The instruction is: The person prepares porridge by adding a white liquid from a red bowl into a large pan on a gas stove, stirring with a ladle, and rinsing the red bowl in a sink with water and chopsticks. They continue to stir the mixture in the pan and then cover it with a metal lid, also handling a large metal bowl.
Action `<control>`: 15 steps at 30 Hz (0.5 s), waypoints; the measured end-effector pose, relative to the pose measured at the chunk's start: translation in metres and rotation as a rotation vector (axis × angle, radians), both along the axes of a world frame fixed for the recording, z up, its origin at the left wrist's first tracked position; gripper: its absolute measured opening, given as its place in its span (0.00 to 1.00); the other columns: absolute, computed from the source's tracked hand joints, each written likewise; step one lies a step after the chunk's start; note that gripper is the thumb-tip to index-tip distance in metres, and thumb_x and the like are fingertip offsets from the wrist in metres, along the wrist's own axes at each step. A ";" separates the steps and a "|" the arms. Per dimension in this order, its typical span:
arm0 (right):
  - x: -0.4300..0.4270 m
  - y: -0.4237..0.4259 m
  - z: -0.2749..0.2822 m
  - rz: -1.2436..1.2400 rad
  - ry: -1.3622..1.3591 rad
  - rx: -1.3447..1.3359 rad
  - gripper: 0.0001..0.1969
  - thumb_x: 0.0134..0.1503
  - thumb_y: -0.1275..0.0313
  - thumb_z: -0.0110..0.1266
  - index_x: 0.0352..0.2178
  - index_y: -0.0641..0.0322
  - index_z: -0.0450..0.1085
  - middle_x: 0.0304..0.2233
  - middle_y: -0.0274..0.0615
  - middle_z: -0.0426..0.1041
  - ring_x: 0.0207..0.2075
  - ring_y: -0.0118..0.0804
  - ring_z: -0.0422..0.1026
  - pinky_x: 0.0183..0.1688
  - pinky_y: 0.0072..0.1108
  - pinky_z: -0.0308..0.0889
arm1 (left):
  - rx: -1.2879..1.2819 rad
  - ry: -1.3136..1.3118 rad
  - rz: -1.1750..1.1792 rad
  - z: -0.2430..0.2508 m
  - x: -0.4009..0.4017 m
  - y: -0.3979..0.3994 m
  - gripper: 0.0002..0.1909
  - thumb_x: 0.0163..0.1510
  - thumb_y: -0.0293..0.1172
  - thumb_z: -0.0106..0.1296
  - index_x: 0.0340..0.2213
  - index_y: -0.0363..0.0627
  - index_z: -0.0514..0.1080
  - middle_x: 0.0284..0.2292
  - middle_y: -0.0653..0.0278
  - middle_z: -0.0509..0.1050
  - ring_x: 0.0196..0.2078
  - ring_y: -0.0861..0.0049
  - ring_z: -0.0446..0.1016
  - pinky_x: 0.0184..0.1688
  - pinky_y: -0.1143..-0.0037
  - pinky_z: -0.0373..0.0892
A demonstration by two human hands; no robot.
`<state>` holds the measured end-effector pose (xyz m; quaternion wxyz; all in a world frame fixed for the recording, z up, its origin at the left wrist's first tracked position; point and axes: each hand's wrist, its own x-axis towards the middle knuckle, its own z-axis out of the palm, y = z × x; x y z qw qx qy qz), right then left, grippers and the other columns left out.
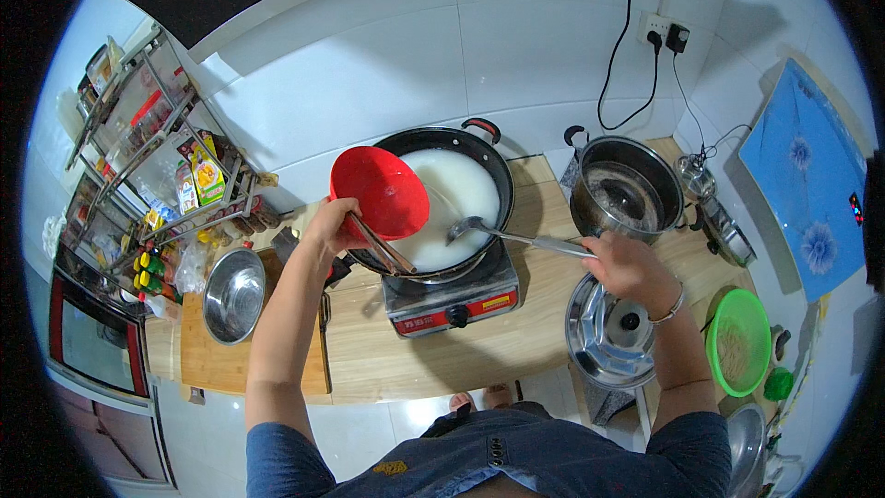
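Observation:
A black wok (507, 183) of milky white liquid (470, 180) stands on a portable gas stove (453, 304). My left hand (332, 225) grips a red bowl (380, 187) by its rim, tilted over the wok's left side, along with a pair of wooden chopsticks (382, 245) that point down towards the near rim. In my right hand (629, 266) is the handle of a metal ladle (511, 235), whose head touches the liquid near the wok's right side. Most of the left fingers are hidden behind the bowl.
Right of the wok stands a deep pot (626, 187), with a metal lid (588, 332) nearer me. Further right is a green basin (757, 332). At left, a steel bowl (231, 297) rests on a wooden cutting board (297, 366), beside a metal rack (148, 145) of bottles and packets.

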<state>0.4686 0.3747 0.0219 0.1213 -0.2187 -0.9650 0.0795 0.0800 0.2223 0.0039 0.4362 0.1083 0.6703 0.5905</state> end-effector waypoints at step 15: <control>-0.016 -0.013 0.000 0.009 -0.120 -0.174 0.15 0.44 0.68 0.49 0.34 0.66 0.63 0.24 0.50 0.67 0.27 0.48 0.67 0.30 0.30 0.63 | -0.093 0.549 0.020 0.029 0.009 0.009 0.36 0.30 0.23 0.44 0.46 0.42 0.48 0.32 0.54 0.63 0.28 0.64 0.68 0.19 0.69 0.69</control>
